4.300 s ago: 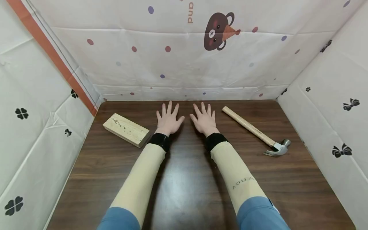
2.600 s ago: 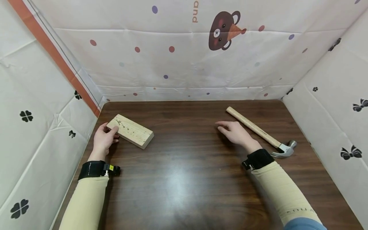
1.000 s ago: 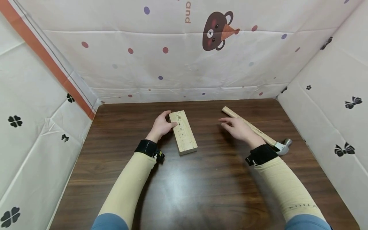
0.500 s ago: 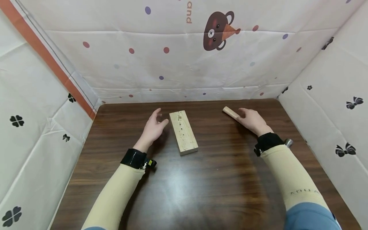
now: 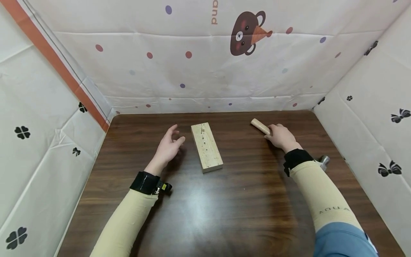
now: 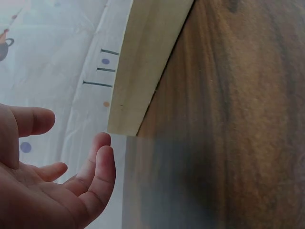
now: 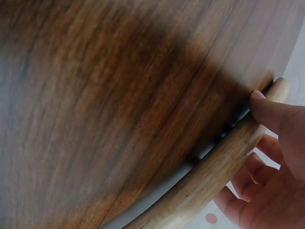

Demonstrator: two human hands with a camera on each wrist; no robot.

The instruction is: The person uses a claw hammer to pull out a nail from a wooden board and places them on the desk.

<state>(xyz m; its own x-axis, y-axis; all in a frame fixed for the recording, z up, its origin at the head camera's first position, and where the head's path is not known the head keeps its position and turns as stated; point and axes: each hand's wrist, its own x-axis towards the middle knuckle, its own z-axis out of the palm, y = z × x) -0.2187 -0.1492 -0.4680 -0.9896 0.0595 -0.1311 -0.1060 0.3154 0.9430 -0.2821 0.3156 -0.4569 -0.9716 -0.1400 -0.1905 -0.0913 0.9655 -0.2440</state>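
— What is the right hand (image 5: pixel 282 137) doing?
— Grasping the hammer (image 5: pixel 259 126) by its wooden handle, thumb on one side, fingers on the other, the handle's end sticking out past them
— And the left hand (image 5: pixel 167 146)?
— Released, its fingers loosely bent, near the wooden block (image 5: pixel 207 147) but apart from it
— Anything on the wrists?
— A black band (image 5: pixel 146 182) on each, with cream sleeves (image 5: pixel 120 221) below
— Where does the block sit?
— Flat on the brown table (image 5: pixel 224 207), between the hands; the left wrist view shows three nails (image 6: pixel 98 84) standing out of its face
— And the hammer's head (image 5: pixel 325 160)?
— Partly hidden behind the right forearm
— Further out?
— White sheeting (image 5: pixel 128 85) around the table, printed with dots and a brown bear (image 5: pixel 242 34) in an orange hat
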